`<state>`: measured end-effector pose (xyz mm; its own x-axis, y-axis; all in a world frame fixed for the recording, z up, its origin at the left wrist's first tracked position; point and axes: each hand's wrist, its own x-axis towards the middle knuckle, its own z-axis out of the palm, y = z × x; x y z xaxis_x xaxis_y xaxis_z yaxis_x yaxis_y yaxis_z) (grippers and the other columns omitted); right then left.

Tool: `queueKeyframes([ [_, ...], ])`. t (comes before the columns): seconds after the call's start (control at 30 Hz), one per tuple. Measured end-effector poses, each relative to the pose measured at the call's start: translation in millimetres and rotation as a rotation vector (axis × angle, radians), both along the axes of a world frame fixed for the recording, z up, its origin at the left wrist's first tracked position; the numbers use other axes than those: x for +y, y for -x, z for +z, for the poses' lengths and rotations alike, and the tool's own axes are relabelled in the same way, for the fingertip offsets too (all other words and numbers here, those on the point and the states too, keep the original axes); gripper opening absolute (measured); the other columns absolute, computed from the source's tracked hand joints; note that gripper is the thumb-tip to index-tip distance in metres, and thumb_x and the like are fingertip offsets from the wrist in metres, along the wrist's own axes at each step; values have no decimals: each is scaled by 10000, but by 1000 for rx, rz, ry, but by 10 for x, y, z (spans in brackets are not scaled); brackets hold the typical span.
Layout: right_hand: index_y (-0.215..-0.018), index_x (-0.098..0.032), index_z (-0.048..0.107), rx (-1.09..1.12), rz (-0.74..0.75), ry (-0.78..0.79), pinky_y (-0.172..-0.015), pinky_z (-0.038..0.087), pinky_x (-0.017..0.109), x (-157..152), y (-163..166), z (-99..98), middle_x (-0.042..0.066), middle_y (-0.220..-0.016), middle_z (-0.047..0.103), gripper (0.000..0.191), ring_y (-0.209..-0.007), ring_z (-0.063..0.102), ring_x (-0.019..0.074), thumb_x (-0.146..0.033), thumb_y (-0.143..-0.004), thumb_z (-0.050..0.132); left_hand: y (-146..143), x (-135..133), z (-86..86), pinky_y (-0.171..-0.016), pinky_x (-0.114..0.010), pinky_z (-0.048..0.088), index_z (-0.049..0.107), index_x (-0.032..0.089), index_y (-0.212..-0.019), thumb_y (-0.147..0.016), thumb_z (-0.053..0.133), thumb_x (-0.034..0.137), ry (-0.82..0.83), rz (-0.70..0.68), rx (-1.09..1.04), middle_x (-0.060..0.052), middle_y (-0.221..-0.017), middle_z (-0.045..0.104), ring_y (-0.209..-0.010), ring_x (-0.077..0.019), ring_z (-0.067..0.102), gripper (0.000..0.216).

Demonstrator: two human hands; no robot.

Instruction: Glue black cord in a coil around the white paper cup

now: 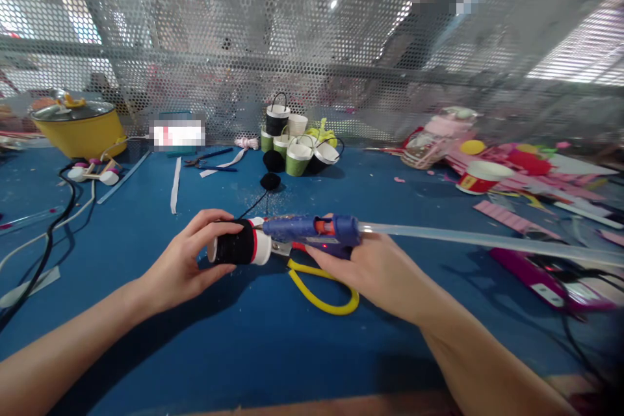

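My left hand (188, 263) grips a small paper cup (238, 246) lying on its side, wrapped in black with a red band and a white rim. My right hand (370, 266) is wrapped round a blue hot glue gun (312, 231) whose nozzle touches the cup's rim. A long clear glue stick (487, 244) pokes out of the gun's back toward the right. Yellow-handled scissors (322, 296) lie on the blue table (244, 351) just under the gun.
Several small cup baskets (297, 143) stand at the back centre before a perforated metal screen (312, 45). A yellow pot (80, 123) is at far left, with cables (46, 247) beside it. Pink paper scraps (511, 172) and a red cup (480, 177) clutter the right.
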<state>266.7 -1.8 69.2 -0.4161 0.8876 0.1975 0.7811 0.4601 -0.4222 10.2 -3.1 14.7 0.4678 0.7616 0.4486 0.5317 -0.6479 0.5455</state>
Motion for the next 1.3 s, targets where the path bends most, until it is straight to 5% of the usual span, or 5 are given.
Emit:
queueKeyframes([
  [0.57,-760,-225,633,-20,3,37,-476,408,250,55,25,35,-17,-545,573,154,-512,513,146,-263,-780,485,-14,-18,-49,-895,-379,449,457,246,-1152,-821,516,153,-80,-71,56,-102,-1212,433,-1109,-240,461,349],
  [1.07,-612,-207,531,-77,-55,125,-448,405,244,-62,0,52,-15,-504,529,226,-457,460,125,-336,-783,461,14,36,-30,-931,-363,419,459,255,-1154,-784,589,198,80,10,-88,-76,-1196,425,-1106,-216,461,397],
  [1.3,-699,-206,574,-37,-13,129,-494,428,257,-75,29,87,-9,-596,585,203,-518,515,139,-350,-784,460,3,59,-54,-915,-358,434,465,257,-1148,-771,606,213,137,26,-171,-64,-1149,458,-1068,-204,486,405],
])
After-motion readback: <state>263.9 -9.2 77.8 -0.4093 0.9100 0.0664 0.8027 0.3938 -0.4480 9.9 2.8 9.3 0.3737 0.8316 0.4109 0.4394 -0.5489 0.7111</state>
